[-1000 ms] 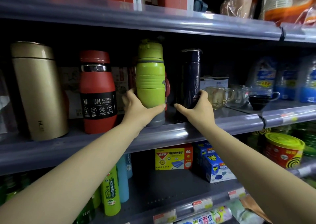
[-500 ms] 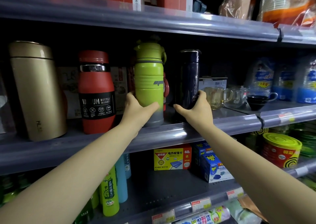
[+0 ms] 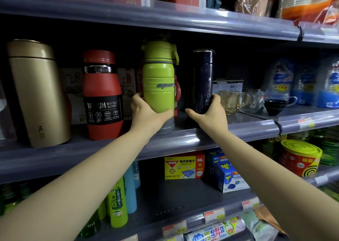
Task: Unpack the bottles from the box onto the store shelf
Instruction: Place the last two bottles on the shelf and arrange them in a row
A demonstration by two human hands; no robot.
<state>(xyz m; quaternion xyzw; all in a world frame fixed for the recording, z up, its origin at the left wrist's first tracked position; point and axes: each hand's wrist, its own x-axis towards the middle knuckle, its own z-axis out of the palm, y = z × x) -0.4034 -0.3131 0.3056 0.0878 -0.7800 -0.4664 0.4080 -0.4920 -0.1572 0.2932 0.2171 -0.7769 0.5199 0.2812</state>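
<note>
Two bottles at the shelf lip, one in each grip

We have the left hand (image 3: pixel 146 114) wrapped round the lower body of the green bottle (image 3: pixel 158 79), thumb across its near side, and the right hand (image 3: pixel 211 112) holding the dark navy bottle (image 3: pixel 200 86) low down; both stand on the middle shelf (image 3: pixel 183 139), right of the red bottle (image 3: pixel 102 95) and the gold flask (image 3: pixel 36 92). The risk we see is a topple: both bases sit near the front lip, and both grips are low on tall bodies, so a sideways nudge or a hasty release could tip one against its neighbour or off the near edge. Each bottle's long axis runs upright, cap up; the green one's "sport" lettering faces near and right.
</note>
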